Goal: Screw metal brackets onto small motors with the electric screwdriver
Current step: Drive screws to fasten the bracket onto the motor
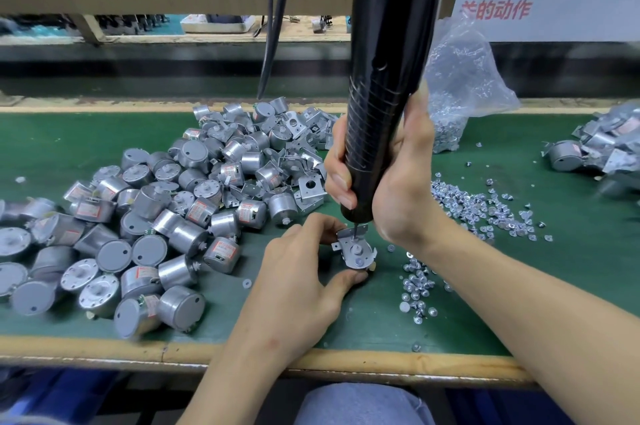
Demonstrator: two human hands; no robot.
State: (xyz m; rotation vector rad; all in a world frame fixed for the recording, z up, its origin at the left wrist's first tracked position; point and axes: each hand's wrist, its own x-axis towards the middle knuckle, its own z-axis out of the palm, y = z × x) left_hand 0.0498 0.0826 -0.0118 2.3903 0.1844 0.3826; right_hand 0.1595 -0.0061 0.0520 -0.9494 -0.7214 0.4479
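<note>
Now, seemingly mid-fastening: right grip (391, 182) clamps the screwdriver (384, 95), tip on the bracket (346, 240); left grip (298, 272) pinches bracket and motor (356, 249), near-middle of the table (519, 303). Next probably calls for another of the screws (467, 202) at right.

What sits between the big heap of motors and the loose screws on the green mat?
Head view: the left hand pinching a motor with its bracket, and the right hand gripping the electric screwdriver above it.

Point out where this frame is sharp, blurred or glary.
Head view: the bracket under the electric screwdriver is sharp; the bracketed motors at far right smear; the loose motors near the left edge soften; glare streaks run down the screwdriver's black body.
</note>
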